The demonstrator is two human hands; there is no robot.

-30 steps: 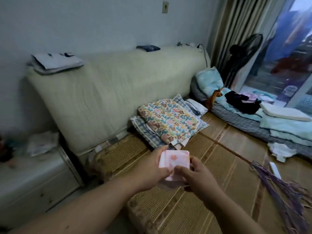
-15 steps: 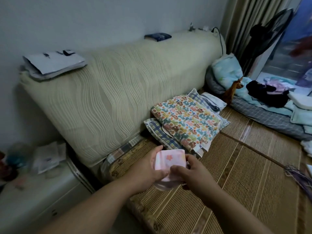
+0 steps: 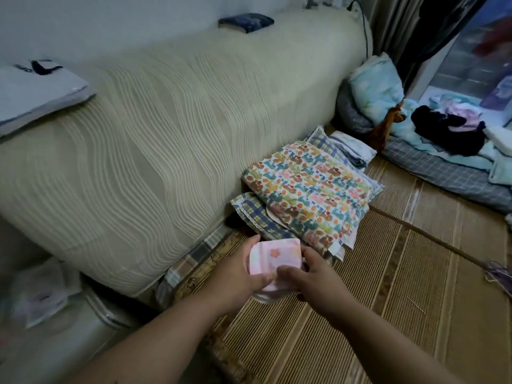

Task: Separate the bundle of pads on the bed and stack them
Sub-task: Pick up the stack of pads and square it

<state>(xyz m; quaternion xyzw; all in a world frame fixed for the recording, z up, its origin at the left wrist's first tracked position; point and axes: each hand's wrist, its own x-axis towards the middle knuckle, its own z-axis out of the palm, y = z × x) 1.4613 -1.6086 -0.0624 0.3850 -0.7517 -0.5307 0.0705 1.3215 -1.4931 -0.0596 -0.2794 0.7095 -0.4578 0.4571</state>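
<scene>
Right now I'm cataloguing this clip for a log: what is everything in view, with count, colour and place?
bundle of pads: one, pink and white, centre foreground, held up
woven mat: one, tan, spread across the right foreground
cushion: one, cream, long, left and centre
floral folded cloth: one, multicoloured, on plaid cloths beside the cushion
pillow: one, pale blue, far right
black garment: one, right of the pillow
left hand: one, gripping the bundle's left side
right hand: one, pinching the bundle's lower right

both hands gripping pink pad bundle, above woven mat
</scene>
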